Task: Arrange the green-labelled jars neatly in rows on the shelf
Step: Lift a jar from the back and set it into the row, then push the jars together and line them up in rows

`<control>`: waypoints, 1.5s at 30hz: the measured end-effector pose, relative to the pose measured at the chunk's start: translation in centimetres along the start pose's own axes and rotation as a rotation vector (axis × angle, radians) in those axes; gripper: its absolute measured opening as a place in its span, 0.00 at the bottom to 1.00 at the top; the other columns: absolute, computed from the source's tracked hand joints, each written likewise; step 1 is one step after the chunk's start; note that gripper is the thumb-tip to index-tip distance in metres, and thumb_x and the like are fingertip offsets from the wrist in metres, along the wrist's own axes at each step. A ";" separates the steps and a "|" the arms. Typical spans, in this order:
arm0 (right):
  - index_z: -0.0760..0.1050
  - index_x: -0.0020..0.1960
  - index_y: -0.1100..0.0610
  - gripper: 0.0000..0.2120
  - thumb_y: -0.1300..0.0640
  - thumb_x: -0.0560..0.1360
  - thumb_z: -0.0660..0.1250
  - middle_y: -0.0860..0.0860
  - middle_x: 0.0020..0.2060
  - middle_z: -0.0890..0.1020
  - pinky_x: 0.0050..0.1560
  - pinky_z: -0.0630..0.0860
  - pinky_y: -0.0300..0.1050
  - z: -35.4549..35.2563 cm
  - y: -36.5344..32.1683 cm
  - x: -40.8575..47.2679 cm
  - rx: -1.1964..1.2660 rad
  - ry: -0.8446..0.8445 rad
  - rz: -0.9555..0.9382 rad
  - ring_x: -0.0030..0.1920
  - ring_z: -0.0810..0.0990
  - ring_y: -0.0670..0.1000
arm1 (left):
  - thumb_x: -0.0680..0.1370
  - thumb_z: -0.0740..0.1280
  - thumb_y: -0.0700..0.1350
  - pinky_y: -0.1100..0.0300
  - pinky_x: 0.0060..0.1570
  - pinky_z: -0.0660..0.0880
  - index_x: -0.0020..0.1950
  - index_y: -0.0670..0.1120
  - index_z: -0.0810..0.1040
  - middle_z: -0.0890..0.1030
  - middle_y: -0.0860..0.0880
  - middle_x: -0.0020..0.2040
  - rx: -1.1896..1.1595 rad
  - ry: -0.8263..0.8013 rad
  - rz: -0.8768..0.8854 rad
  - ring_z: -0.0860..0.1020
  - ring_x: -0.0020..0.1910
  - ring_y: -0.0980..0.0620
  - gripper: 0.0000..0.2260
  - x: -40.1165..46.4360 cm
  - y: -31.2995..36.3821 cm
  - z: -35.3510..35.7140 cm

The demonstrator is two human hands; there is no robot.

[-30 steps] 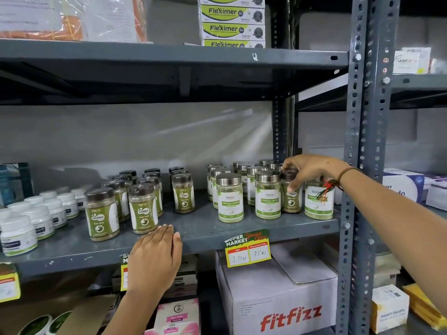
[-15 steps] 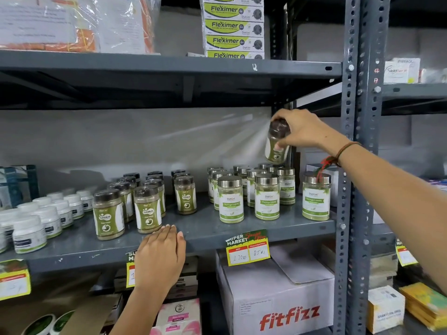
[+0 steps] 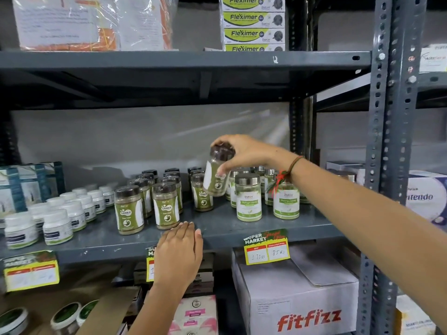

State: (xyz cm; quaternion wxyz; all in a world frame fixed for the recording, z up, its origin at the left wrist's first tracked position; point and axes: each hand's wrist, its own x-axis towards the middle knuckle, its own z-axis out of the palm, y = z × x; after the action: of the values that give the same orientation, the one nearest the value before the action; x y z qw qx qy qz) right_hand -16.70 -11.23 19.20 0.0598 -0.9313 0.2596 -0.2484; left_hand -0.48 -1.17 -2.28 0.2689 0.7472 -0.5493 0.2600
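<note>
Carried leftward and lower since half a second earlier, the brown-lidded jar (image 3: 216, 174) had come from up near the shelf post to a spot in the air over the middle shelf (image 3: 242, 226). Nearest the camera, the left hand (image 3: 180, 252) lay flat on the shelf's front lip, fingers together, holding nothing, just in front of the two foremost Gaska jars (image 3: 147, 210). Farther in, the right hand (image 3: 244, 153) gripped the jar by its lid from above, thumb against the body, so that the jar hung tilted, its long axis leaning with the base toward the right. Below and touching none of them stood a lone Gaska jar (image 3: 202, 193) of the third column, with bare shelf in front of it. The held jar hung nearly above that gap, so the right hand was the one placed to set it down. Behind and to the right stood the silver-lidded Moringa jars (image 3: 248, 198).
</note>
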 end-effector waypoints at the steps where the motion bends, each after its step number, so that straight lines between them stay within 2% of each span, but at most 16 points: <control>1: 0.72 0.68 0.54 0.31 0.51 0.67 0.79 0.50 0.61 0.79 0.58 0.72 0.43 0.9 -0.1 0.4 -0.024 -0.036 -0.004 0.59 0.76 0.50 | 0.80 0.51 0.52 0.51 0.61 0.74 0.58 0.43 0.80 0.83 0.45 0.56 0.008 0.000 0.008 0.79 0.58 0.48 0.22 0.0 -0.1 0.0; 3: 0.72 0.67 0.54 0.31 0.51 0.68 0.79 0.50 0.60 0.79 0.54 0.71 0.41 2.5 -0.1 1.2 -0.055 -0.093 -0.001 0.57 0.77 0.50 | 0.80 0.52 0.52 0.52 0.60 0.74 0.58 0.43 0.80 0.83 0.45 0.56 0.024 0.003 0.023 0.80 0.57 0.48 0.21 0.0 -0.2 0.1; 8: 0.73 0.67 0.55 0.31 0.51 0.67 0.79 0.52 0.60 0.81 0.55 0.73 0.43 5.5 0.4 2.8 -0.114 -0.203 0.016 0.58 0.79 0.53 | 0.80 0.53 0.51 0.52 0.58 0.76 0.58 0.44 0.80 0.84 0.46 0.55 0.049 0.005 0.042 0.80 0.55 0.48 0.20 0.0 -0.4 0.2; 13: 0.71 0.70 0.53 0.34 0.49 0.68 0.78 0.51 0.64 0.78 0.52 0.70 0.42 6.7 0.8 3.9 -0.121 -0.255 0.033 0.61 0.77 0.54 | 0.80 0.52 0.52 0.53 0.59 0.75 0.58 0.44 0.80 0.83 0.47 0.56 0.041 0.016 0.054 0.79 0.57 0.50 0.20 0.2 -0.6 0.5; 19: 0.67 0.74 0.52 0.35 0.50 0.70 0.77 0.50 0.69 0.73 0.59 0.69 0.45 6.9 0.7 4.1 -0.092 -0.299 0.059 0.67 0.72 0.53 | 0.81 0.50 0.52 0.53 0.61 0.74 0.59 0.45 0.79 0.83 0.47 0.57 0.035 0.019 0.047 0.78 0.59 0.51 0.21 0.3 -0.8 0.9; 22: 0.65 0.75 0.52 0.36 0.50 0.71 0.76 0.50 0.71 0.71 0.58 0.68 0.45 6.9 0.7 4.1 -0.087 -0.319 0.071 0.68 0.71 0.54 | 0.81 0.49 0.53 0.54 0.62 0.74 0.60 0.45 0.79 0.82 0.48 0.58 0.033 0.016 0.045 0.78 0.59 0.51 0.22 0.3 -0.8 0.9; 26: 0.59 0.78 0.51 0.40 0.48 0.72 0.74 0.51 0.75 0.65 0.62 0.65 0.45 6.9 0.4 3.7 -0.112 -0.324 0.075 0.72 0.66 0.54 | 0.81 0.49 0.53 0.53 0.62 0.73 0.60 0.45 0.79 0.82 0.47 0.58 0.035 0.016 0.041 0.78 0.59 0.50 0.22 0.3 -0.7 0.9; 28: 0.56 0.79 0.51 0.42 0.47 0.72 0.74 0.51 0.76 0.64 0.65 0.65 0.46 6.5 0.4 3.2 -0.094 -0.302 0.078 0.73 0.66 0.55 | 0.81 0.49 0.53 0.53 0.62 0.73 0.60 0.45 0.79 0.82 0.47 0.58 0.041 0.015 0.042 0.78 0.59 0.50 0.22 0.3 -0.7 0.9; 31: 0.57 0.78 0.53 0.42 0.47 0.72 0.74 0.53 0.74 0.68 0.61 0.66 0.42 5.6 0.6 2.0 -0.066 -0.237 0.078 0.71 0.69 0.55 | 0.81 0.48 0.53 0.53 0.62 0.72 0.61 0.45 0.78 0.82 0.47 0.58 0.040 0.015 0.046 0.78 0.60 0.50 0.23 0.3 -0.7 0.8; 34: 0.60 0.78 0.53 0.41 0.46 0.71 0.74 0.55 0.72 0.71 0.60 0.67 0.42 4.0 1.3 0.1 -0.068 -0.095 0.068 0.69 0.71 0.55 | 0.81 0.47 0.53 0.53 0.63 0.72 0.61 0.44 0.78 0.82 0.46 0.59 0.045 -0.002 0.070 0.77 0.61 0.50 0.24 0.5 -0.8 0.6; 40: 0.71 0.71 0.52 0.29 0.45 0.72 0.72 0.52 0.64 0.79 0.58 0.71 0.43 -0.4 5.1 -4.4 -0.111 0.223 0.115 0.62 0.78 0.51 | 0.81 0.48 0.53 0.53 0.60 0.74 0.63 0.44 0.77 0.81 0.46 0.61 0.065 -0.058 0.059 0.77 0.61 0.49 0.24 0.8 -1.1 -0.1; 42: 0.73 0.69 0.51 0.26 0.45 0.72 0.70 0.52 0.63 0.80 0.61 0.74 0.50 -2.0 7.0 -6.1 -0.205 0.253 0.186 0.62 0.78 0.53 | 0.80 0.49 0.53 0.53 0.54 0.77 0.61 0.45 0.77 0.82 0.47 0.59 0.062 -0.066 0.054 0.79 0.58 0.49 0.22 0.8 -0.9 -0.5; 45: 0.73 0.68 0.49 0.25 0.43 0.73 0.67 0.53 0.64 0.78 0.58 0.76 0.55 -3.8 9.2 -8.3 -0.454 0.165 0.349 0.62 0.77 0.58 | 0.80 0.50 0.53 0.52 0.48 0.78 0.59 0.46 0.78 0.82 0.48 0.57 0.061 -0.082 0.047 0.80 0.55 0.48 0.21 0.7 -0.6 -0.9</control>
State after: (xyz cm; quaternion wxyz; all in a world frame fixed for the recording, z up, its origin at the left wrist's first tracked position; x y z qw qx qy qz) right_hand -28.87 -14.77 16.70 -0.1293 -0.8389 0.4686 -0.2447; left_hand 0.20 -0.93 -1.23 0.2169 0.7521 -0.5691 0.2520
